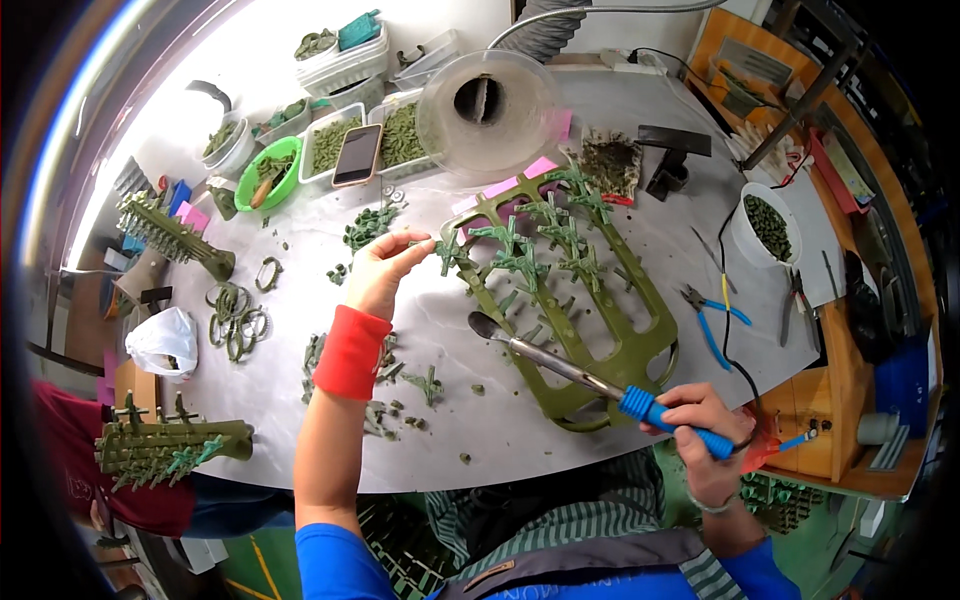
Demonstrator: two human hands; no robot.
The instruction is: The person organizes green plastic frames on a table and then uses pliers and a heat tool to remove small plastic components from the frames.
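My right hand (700, 430) is wrapped round the blue handle of a heating iron (560, 367). Its long metal shaft slants up to the left and ends in a spoon-shaped tip, held over an olive-green slotted frame (610, 345). The frame looks like wax and carries several rows of branched green pieces (520, 262). My left hand (380, 275), with a red wristband (352, 352), pinches the end of a branched green piece (450, 252) at the frame's upper left corner. Whether that piece is joined to the frame I cannot tell.
Loose green pieces (425, 384) lie left of the frame. Behind stand tubs of small parts (402, 135), a phone (357, 156) and a translucent round hood (490, 115). Blue-handled pliers (715, 325) and a white bucket (765, 228) are at right. Another person's sleeve (70, 440) shows at left.
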